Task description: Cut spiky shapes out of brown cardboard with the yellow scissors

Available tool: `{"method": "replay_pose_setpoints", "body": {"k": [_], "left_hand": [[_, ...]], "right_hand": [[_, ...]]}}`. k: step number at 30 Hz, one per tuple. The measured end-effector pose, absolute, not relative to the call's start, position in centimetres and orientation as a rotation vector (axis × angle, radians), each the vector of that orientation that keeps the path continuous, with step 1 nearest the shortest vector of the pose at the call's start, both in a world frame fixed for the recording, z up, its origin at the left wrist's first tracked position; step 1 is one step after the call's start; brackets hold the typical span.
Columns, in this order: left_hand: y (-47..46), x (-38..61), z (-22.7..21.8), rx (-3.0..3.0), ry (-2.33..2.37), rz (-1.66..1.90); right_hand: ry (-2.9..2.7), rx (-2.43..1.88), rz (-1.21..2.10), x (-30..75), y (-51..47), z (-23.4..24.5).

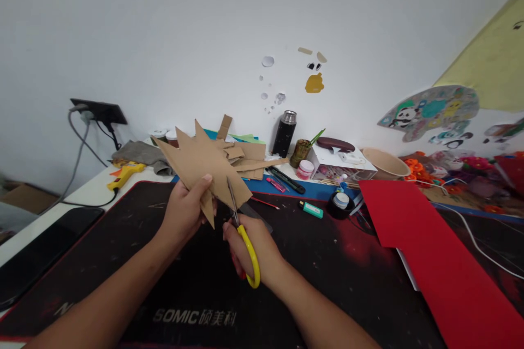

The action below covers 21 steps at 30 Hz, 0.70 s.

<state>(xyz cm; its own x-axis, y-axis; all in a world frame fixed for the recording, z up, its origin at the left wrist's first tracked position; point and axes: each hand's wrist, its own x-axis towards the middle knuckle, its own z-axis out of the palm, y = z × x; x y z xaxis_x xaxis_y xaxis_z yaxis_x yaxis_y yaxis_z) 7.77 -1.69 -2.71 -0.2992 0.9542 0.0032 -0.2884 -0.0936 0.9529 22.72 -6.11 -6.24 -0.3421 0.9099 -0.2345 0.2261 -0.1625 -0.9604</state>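
My left hand (189, 204) grips a brown cardboard piece (200, 158) by its lower edge, thumb on the near face. Pointed spikes run along the cardboard's left and upper side, and its lower right part is broad and uncut in outline. Scissors (250, 255) with a yellow handle loop are in my right hand (256, 242), fingers wrapped round the handles. One blade lies over the face of the cardboard near its lower right edge. A red part of the scissors shows under my fingers. Both hands are above the black mat (164, 262).
Cardboard scraps (251, 155) lie behind the held piece. A black flask (285, 133), a pink-lidded jar (305, 169) and a white box (339, 161) stand along the wall. A yellow glue gun (126, 174) and phone (45, 248) lie left; red sheets (442, 262) lie right.
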Motion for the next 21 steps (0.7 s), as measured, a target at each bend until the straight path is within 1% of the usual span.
{"method": "replay_pose_setpoints", "body": {"k": [8, 13, 21], "left_hand": [[-1.4, 7.9, -3.1, 0.812, 1.128, 1.616], [-1.3, 7.7, -3.5, 0.833, 1.141, 1.602], [-1.1, 7.4, -2.9, 0.826, 1.134, 1.623]], "right_hand": [[-1.580, -1.404, 1.394, 22.3, -6.4, -6.2], [-1.564, -1.348, 1.545, 22.5, -6.1, -6.5], [-1.566, -1.210, 1.578, 22.9, -5.6, -7.8]]}}
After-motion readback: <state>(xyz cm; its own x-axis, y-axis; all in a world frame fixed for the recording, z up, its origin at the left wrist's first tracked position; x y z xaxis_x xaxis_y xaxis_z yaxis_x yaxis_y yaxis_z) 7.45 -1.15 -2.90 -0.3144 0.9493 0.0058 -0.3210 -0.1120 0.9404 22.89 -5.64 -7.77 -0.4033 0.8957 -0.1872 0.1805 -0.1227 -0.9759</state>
